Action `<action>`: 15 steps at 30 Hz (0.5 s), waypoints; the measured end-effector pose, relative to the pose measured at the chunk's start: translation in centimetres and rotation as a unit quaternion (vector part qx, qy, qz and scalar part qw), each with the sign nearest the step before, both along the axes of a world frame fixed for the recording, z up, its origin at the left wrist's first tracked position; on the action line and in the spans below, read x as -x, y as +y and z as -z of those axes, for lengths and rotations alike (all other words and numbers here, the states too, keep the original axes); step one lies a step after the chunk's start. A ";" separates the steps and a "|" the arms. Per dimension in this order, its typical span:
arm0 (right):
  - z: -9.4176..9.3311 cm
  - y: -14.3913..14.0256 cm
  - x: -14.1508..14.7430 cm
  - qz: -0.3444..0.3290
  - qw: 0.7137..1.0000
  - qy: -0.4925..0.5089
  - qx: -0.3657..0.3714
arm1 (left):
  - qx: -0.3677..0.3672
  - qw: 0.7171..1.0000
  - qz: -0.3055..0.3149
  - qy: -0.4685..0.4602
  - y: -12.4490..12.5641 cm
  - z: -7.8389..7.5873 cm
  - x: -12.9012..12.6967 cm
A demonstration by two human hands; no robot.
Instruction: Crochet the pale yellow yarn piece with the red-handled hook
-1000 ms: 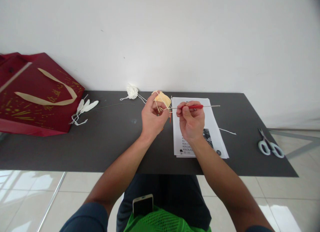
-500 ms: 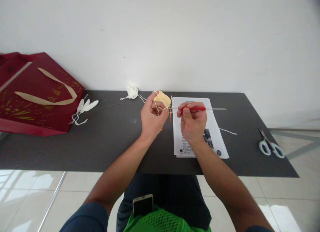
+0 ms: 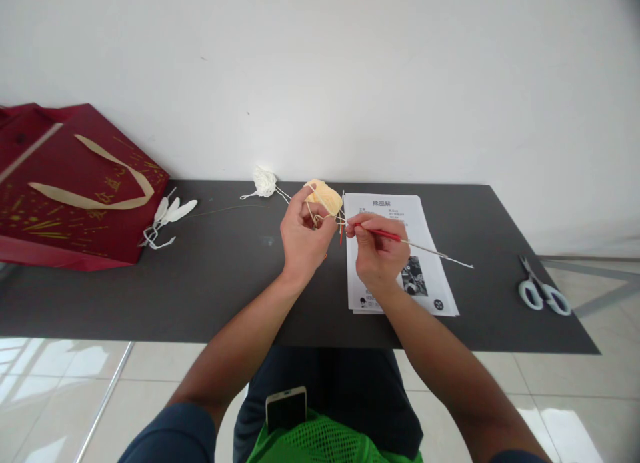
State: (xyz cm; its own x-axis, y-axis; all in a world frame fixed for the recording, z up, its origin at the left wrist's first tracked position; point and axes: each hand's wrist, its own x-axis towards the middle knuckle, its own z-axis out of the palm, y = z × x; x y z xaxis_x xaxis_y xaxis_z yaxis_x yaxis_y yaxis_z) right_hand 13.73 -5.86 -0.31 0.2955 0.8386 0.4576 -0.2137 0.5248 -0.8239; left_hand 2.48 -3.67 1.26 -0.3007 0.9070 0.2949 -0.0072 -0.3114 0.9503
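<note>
White wall stands behind a dark table [image 3: 225, 283] that spans the view, with pale floor tiles below its near edge.

The yellow crochet piece [image 3: 326, 196] sits above the table's middle, pinched at the fingertips of the left hand [image 3: 303, 233]. That hand is closed on the piece, thumb and forefinger gripping its lower edge, with pale yarn [image 3: 316, 216] looped over the fingers. The crochet hook [image 3: 400, 240] is just right of the piece, its tip touching the lower edge. The right hand [image 3: 377, 253] is closed around the hook's red grip in a pencil-style hold, thumb and forefinger near the front of the grip. Both forearms reach up from the bottom of the view and converge over the table.

Compared with one second ago, the hook's shaft has changed from near level to slanting down to the right, its tail end now low over the printed sheet [image 3: 400, 203]. The right hand has dropped slightly and shifted toward the piece. The left hand is almost unchanged.

A white yarn ball [image 3: 264, 181] lies near the wall, left of the piece. A red gift bag [image 3: 75, 183] lies at far left, with white feathers [image 3: 173, 213] beside it. Scissors [image 3: 543, 293] lie at far right. A phone [image 3: 285, 408] rests on the lap.
</note>
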 end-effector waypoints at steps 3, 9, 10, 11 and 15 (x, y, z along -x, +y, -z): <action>0.7 -0.1 -0.2 -0.002 0.999 -0.051 -0.019 | 0.003 1.000 -0.008 -0.006 0.0 0.2 -0.1; 1.4 -0.3 -0.8 -0.016 0.991 -0.129 -0.035 | 0.005 0.999 -0.043 -0.017 0.0 0.4 -0.2; 1.4 -0.2 -0.8 -0.015 0.989 -0.143 -0.048 | 0.007 0.999 -0.047 -0.020 0.0 0.4 -0.2; 1.4 -0.2 -0.9 -0.011 0.985 -0.160 -0.059 | 0.009 0.998 -0.049 -0.024 0.1 0.5 -0.2; 1.6 0.4 -1.0 0.026 0.956 -0.240 -0.166 | 0.033 0.996 -0.040 -0.067 0.3 0.5 -0.1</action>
State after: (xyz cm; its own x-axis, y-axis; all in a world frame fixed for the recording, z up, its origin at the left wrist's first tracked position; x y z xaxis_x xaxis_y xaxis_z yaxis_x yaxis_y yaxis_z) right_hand 14.73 -5.43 -1.94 0.0220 0.6133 0.7896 0.1815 0.7742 -0.6064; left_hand 2.60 -3.37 0.73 -0.4053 0.8948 0.1871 -0.1141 -0.2526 0.9608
